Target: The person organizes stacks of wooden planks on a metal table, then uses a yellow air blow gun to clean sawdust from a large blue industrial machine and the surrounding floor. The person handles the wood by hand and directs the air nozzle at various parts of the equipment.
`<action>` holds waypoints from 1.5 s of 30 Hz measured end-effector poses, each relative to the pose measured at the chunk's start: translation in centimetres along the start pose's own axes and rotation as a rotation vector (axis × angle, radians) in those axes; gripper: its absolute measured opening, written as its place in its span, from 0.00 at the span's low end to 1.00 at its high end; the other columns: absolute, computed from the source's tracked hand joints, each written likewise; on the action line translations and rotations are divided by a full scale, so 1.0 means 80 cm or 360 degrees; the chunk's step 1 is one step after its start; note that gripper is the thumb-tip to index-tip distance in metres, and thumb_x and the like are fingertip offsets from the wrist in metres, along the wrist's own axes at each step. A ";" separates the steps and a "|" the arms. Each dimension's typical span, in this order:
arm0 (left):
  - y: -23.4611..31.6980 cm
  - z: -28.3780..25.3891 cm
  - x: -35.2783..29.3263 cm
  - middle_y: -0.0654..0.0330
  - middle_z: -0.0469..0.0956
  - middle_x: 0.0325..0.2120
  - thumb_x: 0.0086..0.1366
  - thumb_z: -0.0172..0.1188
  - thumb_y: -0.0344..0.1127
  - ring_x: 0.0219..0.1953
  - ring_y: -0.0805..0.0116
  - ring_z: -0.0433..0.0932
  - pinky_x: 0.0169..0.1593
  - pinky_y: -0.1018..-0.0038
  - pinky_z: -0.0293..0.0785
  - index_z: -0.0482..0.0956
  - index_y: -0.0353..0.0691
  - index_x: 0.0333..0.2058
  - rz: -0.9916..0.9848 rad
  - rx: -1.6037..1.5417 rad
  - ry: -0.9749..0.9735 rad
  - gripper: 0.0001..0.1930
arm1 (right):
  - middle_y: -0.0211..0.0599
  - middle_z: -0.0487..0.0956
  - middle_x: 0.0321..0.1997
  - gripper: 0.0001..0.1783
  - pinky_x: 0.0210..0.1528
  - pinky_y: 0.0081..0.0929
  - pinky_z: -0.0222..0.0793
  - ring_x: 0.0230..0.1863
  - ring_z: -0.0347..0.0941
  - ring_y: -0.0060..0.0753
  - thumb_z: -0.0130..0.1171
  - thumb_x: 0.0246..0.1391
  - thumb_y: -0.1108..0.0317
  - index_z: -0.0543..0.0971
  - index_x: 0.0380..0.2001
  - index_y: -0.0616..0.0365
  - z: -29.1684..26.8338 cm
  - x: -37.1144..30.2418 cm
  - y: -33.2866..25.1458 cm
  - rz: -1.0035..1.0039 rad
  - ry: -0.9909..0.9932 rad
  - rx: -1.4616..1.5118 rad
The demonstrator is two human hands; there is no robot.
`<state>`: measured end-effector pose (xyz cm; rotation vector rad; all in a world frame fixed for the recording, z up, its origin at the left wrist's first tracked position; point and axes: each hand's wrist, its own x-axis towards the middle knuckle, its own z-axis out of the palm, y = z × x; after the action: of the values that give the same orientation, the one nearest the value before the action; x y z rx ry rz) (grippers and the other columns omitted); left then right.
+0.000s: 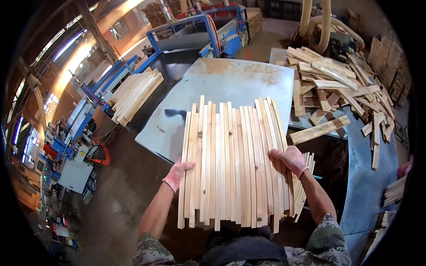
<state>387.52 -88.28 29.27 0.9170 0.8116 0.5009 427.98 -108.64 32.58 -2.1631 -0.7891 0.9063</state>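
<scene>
A wide row of narrow wooden strips [233, 164], pale and standing side by side, hangs between my two gloved hands. Their ends are uneven at top and bottom. My left hand [179, 172], in a pinkish knit glove, presses the row's left side with the thumb over the front. On the opposite side my right hand [290, 159], gloved alike, clamps the outer strips, thumb on top. The fingers of both hands are mostly hidden behind the wood. Just beyond the strips lies a grey metal table [222, 82], partly covered by their far ends.
A loose heap of wooden boards [333, 80] covers the metal bench [368, 186] on the right. More strips [306, 181] stand below my right hand. Stacked boards [135, 95] rest by a blue-framed machine [195, 33]. A control cabinet [75, 175] stands left, near a red coiled hose [104, 153].
</scene>
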 end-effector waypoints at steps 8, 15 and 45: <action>0.084 -0.066 0.171 0.47 0.80 0.52 0.58 0.74 0.39 0.50 0.54 0.84 0.50 0.57 0.86 0.68 0.31 0.64 -0.0211 0.0265 0.0059 0.39 | 0.46 0.86 0.31 0.37 0.41 0.35 0.77 0.33 0.83 0.37 0.72 0.48 0.38 0.87 0.37 0.70 0.050 0.166 -0.070 0.0117 0.0084 -0.0091; 0.161 -0.136 0.289 0.47 0.81 0.50 0.56 0.75 0.40 0.49 0.55 0.84 0.52 0.58 0.85 0.72 0.31 0.62 -0.0310 0.0309 -0.0034 0.37 | 0.49 0.85 0.48 0.38 0.55 0.32 0.75 0.47 0.82 0.36 0.72 0.53 0.50 0.76 0.58 0.67 0.101 0.262 -0.141 -0.0162 0.0078 0.0457; 0.250 -0.237 0.281 0.57 0.81 0.46 0.61 0.74 0.36 0.45 0.65 0.82 0.48 0.66 0.82 0.73 0.38 0.60 0.0044 -0.0093 -0.0260 0.31 | 0.48 0.80 0.57 0.50 0.54 0.29 0.73 0.50 0.78 0.34 0.63 0.62 0.49 0.53 0.76 0.64 0.486 0.118 -0.426 -0.0155 -0.0329 0.0762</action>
<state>385.23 -52.86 30.61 0.9036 0.6339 0.4650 394.29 -68.29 33.34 -1.6219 -0.6831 1.1477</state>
